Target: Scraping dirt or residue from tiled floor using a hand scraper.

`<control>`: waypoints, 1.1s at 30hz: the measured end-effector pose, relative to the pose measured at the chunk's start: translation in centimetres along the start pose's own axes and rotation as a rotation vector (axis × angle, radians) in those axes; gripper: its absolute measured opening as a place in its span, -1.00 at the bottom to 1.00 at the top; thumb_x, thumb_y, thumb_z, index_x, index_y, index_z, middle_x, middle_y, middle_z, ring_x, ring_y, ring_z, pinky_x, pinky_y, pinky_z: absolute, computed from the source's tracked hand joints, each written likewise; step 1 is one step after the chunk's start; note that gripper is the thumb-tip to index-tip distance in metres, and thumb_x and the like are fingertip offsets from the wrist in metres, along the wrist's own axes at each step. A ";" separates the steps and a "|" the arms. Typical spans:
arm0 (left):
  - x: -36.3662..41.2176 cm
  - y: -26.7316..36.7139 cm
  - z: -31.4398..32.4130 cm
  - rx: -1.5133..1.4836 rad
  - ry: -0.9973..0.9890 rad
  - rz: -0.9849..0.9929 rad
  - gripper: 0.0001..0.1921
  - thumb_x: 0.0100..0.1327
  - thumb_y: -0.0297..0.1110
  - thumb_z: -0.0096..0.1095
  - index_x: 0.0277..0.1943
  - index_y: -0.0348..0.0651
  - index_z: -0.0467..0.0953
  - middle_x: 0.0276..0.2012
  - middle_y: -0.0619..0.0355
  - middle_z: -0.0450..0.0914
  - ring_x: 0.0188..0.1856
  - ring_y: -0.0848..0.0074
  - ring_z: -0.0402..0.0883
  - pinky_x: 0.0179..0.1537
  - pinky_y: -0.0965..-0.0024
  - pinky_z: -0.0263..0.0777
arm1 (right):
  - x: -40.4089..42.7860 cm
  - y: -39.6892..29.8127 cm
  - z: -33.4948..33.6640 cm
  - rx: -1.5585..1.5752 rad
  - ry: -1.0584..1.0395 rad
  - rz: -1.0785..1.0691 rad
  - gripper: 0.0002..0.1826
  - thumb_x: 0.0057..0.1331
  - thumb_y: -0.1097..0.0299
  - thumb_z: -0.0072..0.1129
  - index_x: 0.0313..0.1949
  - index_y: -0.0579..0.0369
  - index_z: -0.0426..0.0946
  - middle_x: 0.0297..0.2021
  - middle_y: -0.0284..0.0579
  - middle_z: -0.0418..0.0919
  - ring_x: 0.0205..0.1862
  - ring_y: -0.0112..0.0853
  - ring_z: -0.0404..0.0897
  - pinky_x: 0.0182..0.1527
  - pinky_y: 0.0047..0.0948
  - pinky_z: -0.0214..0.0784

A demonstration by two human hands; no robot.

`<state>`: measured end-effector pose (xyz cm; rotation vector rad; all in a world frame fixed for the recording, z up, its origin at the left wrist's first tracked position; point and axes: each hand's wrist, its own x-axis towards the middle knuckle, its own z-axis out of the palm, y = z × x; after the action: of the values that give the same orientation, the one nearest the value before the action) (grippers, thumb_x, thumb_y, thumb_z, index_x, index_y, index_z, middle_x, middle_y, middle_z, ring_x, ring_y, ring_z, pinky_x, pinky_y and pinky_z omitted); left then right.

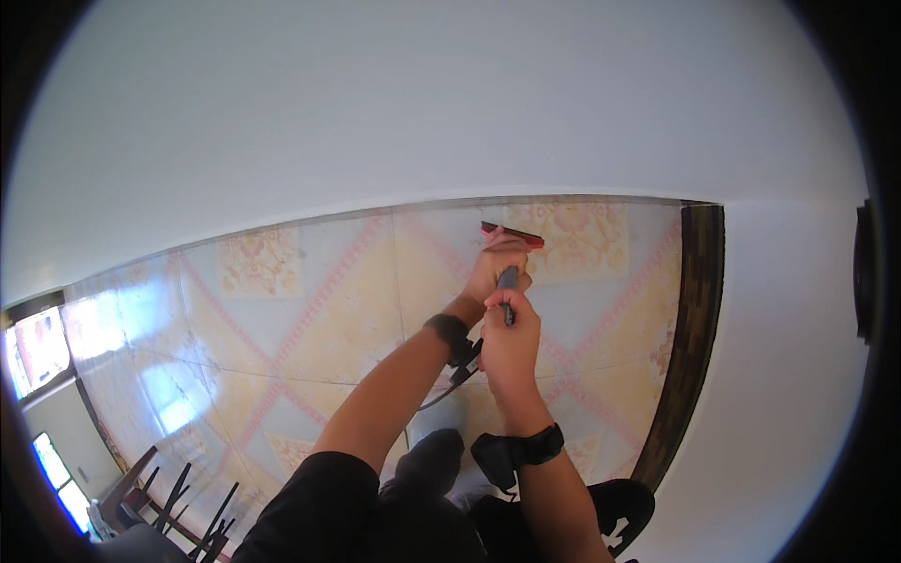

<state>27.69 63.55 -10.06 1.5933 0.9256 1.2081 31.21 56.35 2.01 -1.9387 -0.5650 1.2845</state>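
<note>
My left hand point(498, 264) is wrapped around the front of a hand tool, close behind its wide red-and-black head point(512, 235). The grey handle point(507, 278) runs back towards me, and my right hand point(512, 331) closes around its rear end. It looks like a scraper or squeegee; the hands hide much of it. In the view, its head lies over the tiled floor just short of the foot of the white wall point(450, 105). Whether it touches anything, I cannot tell.
Patterned tiles point(338, 302) cover the floor. A dark tiled skirting point(697, 324) lines the right wall point(781, 366). Furniture with thin dark legs point(172, 500) stands at lower left, near bright windows point(42, 348). A black cable point(450, 390) hangs by my forearms, which wear black wrist straps.
</note>
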 end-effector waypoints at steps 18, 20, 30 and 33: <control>0.9 -0.7 -1.2 0.050 -0.077 0.049 -0.75 -0.27 -0.53 0.27 -0.61 -0.15 0.26 -0.47 0.16 0.49 -0.20 0.23 0.53 0.09 0.04 0.24 | 0.5 -0.1 1.0 0.059 0.031 -0.001 -0.95 0.19 0.54 0.06 -0.39 0.10 0.50 -0.60 -0.20 0.45 -0.58 -0.52 0.41 -0.49 -0.43 0.25; 0.8 -1.0 -2.0 0.054 -0.085 0.068 -0.75 -0.27 -0.52 0.27 -0.61 -0.15 0.27 -0.47 0.17 0.48 -0.20 0.24 0.54 0.11 0.03 0.24 | 0.5 -0.8 1.6 0.077 0.017 -0.031 -0.95 0.19 0.54 0.05 -0.39 0.11 0.49 -0.59 -0.19 0.45 -0.58 -0.49 0.43 -0.48 -0.43 0.27; 1.2 -1.3 -2.0 0.059 -0.070 -0.008 -0.73 -0.27 -0.57 0.31 -0.60 -0.13 0.28 -0.38 0.20 0.56 -0.09 0.32 0.55 0.27 -0.07 0.13 | 1.1 -0.7 1.4 0.031 0.001 0.003 -0.95 0.18 0.52 0.07 -0.39 0.10 0.51 -0.56 -0.12 0.52 -0.53 -0.39 0.49 -0.43 -0.38 0.31; 0.8 -0.9 -1.7 0.084 -0.047 -0.010 -0.71 -0.27 -0.57 0.33 -0.60 -0.14 0.27 -0.39 0.19 0.56 -0.14 0.28 0.56 0.25 -0.06 0.15 | 1.2 0.3 1.1 -0.009 -0.003 0.030 -0.95 0.17 0.51 0.08 -0.38 0.10 0.52 -0.54 -0.12 0.53 -0.55 -0.39 0.48 -0.44 -0.37 0.30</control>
<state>26.14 64.92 -10.51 1.6744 0.9644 1.1335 30.70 57.36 0.80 -1.9600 -0.5458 1.3056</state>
